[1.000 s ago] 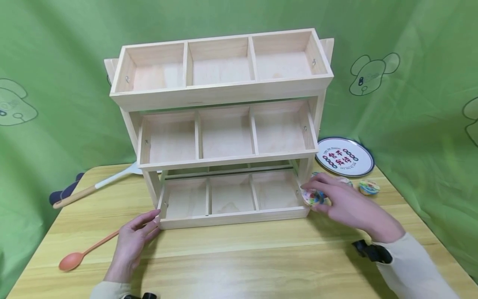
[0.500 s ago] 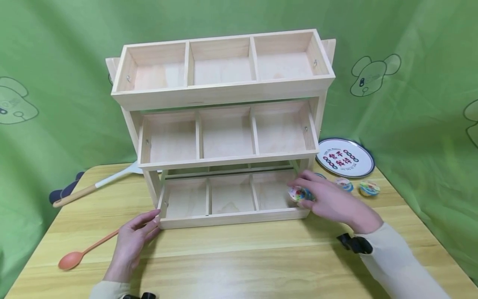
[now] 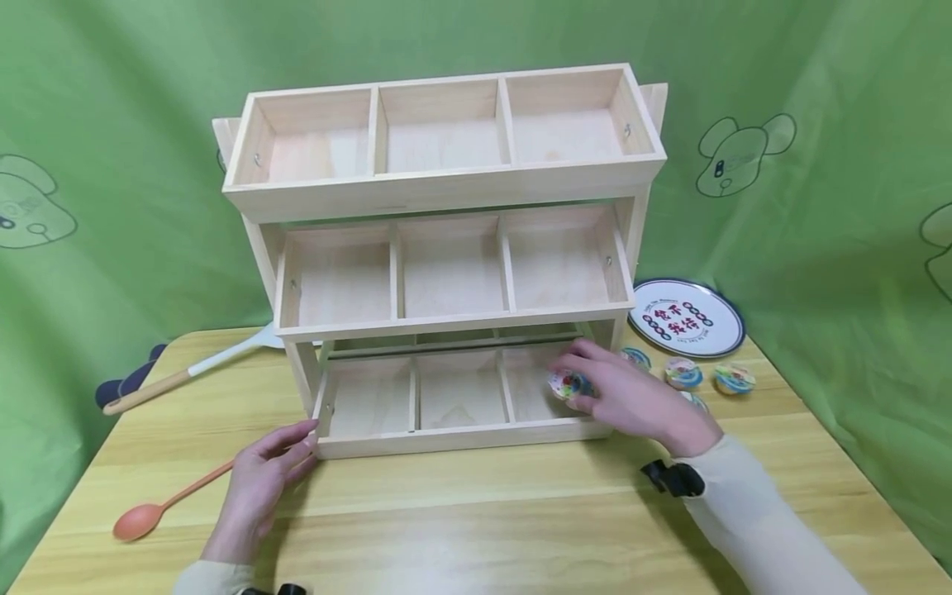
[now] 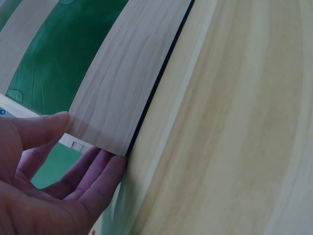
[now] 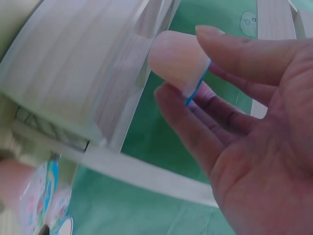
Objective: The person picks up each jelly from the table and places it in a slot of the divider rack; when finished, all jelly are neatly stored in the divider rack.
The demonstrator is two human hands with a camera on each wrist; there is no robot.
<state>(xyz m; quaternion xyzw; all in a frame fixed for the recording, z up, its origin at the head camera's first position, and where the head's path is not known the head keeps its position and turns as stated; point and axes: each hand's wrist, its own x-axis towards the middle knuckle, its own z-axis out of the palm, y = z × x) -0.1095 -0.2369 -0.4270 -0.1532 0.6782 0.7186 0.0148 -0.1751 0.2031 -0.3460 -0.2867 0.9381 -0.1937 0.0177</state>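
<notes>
Right hand (image 3: pixel 628 398) part-curled, pinching small cup (image 3: pixel 568 385) over right compartment (image 3: pixel 526 388) of bottom tray (image 3: pixel 461 439). Left hand (image 3: pixel 262 479) part-curled, pinching tray's left front corner

Five cups (image 3: pixel 735 379), three trays (image 3: pixel 446 193), one plate (image 3: pixel 686 317), one spoon (image 3: pixel 139 522), one wooden-handled utensil (image 3: pixel 195 369), two hands (image 3: pixel 628 397)

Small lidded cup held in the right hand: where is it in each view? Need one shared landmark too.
Head: the small lidded cup is right of centre, at the bottom tier's right compartment.
Left wrist: not in it.
Right wrist: upper middle, between thumb and fingertips of the right hand.
Shared landmark: the wooden rack, partly visible in both wrist views.
</notes>
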